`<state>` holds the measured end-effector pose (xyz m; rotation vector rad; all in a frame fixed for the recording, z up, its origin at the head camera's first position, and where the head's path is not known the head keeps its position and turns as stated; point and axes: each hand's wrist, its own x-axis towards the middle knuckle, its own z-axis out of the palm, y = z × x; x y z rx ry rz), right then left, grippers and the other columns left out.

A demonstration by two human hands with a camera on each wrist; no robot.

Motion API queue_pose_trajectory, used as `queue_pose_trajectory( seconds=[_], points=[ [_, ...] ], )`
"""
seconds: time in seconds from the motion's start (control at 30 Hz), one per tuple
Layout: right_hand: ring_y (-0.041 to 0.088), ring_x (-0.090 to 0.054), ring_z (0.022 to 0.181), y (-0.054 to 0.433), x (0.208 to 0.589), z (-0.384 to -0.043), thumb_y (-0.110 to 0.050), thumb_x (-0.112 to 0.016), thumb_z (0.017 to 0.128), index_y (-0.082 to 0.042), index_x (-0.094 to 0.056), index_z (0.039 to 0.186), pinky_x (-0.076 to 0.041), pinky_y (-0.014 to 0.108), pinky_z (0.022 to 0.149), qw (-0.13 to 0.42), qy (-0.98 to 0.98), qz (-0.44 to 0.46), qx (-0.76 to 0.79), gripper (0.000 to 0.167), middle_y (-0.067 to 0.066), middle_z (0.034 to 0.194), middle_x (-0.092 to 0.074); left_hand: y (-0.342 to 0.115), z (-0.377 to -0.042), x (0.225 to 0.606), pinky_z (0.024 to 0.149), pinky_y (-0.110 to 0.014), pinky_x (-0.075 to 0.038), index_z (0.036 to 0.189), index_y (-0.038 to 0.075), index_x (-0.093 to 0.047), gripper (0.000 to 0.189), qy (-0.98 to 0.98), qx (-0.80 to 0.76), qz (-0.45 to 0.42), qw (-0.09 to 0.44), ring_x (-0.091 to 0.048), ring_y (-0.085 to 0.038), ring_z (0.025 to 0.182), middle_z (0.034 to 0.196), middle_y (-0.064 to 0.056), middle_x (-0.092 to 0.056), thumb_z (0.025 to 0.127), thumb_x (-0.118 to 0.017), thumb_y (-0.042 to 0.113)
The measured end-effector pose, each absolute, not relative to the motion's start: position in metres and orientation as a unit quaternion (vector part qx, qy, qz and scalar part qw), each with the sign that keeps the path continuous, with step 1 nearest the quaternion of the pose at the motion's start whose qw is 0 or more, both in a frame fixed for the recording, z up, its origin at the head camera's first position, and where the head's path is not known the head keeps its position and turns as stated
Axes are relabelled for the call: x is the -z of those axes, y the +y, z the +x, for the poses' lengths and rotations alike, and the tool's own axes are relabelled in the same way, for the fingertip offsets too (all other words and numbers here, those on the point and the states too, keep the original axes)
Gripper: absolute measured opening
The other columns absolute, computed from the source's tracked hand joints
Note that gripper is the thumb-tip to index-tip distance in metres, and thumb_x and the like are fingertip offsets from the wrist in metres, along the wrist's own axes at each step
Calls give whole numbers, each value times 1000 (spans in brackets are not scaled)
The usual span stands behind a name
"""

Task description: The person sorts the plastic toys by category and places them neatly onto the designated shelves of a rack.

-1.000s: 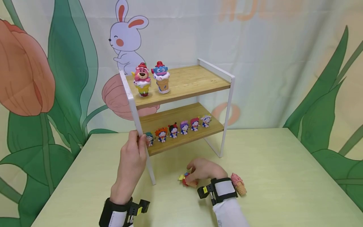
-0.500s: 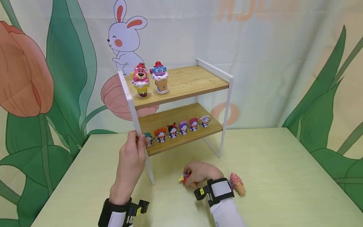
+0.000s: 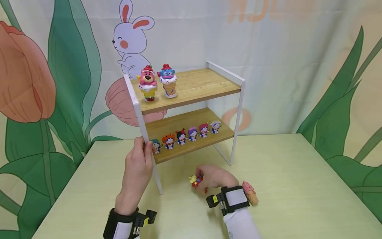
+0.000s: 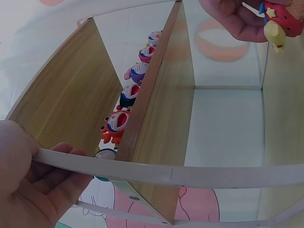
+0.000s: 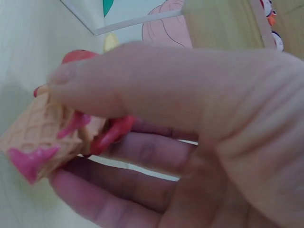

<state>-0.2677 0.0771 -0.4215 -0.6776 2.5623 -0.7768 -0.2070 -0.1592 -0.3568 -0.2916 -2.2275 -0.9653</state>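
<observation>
My left hand (image 3: 138, 169) grips the white front-left leg of a two-tier wooden shelf rack (image 3: 191, 106); the left wrist view has its thumb and fingers around the white bar. In front of the rack, my right hand (image 3: 216, 176) pinches a small ice-cream-cone figurine (image 3: 195, 181), red with a yellow part and a blue spot. Up close in the right wrist view, its waffle cone (image 5: 40, 128) shows pink drips, and the thumb hides much of its red top. A pink ice-cream figurine (image 3: 250, 192) lies on the table just right of my right wrist.
Two cone figurines, one with a pink bear (image 3: 148, 83) and one with a blue character (image 3: 167, 81), stand at the upper shelf's left. Several small hatted figurines (image 3: 181, 137) line the lower shelf's front edge. A printed curtain (image 3: 280, 66) hangs behind the table (image 3: 292, 179).
The right hand has raised the cone figurine slightly and tilted it, its yellow part shifting up. The left hand keeps its grip on the leg, and the shelf figurines stay put.
</observation>
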Motion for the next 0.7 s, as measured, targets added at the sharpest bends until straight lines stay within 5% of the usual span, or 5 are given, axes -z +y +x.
queue_pose_trajectory(
  seconds=[0.37, 0.7],
  points=[
    [15, -62, 69, 84, 401, -261, -3, -74, 77, -12, -55, 131, -46, 30, 60, 181, 907, -223, 308, 58, 1, 95, -61, -158, -206, 356, 57, -31, -54, 113, -4, -46, 16, -857, 375, -108, 336, -56, -22, 67, 86, -12, -59, 101, -52, 4],
    [17, -61, 74, 93, 380, -253, 0, -73, 80, -9, -56, 125, -51, 28, 62, 155, 901, -230, 334, 49, 4, 95, -62, -157, -206, 355, 59, -36, -56, 114, -4, -45, 17, -859, 373, -107, 335, -56, -23, 68, 87, -13, -60, 101, -52, 4]
  ],
)
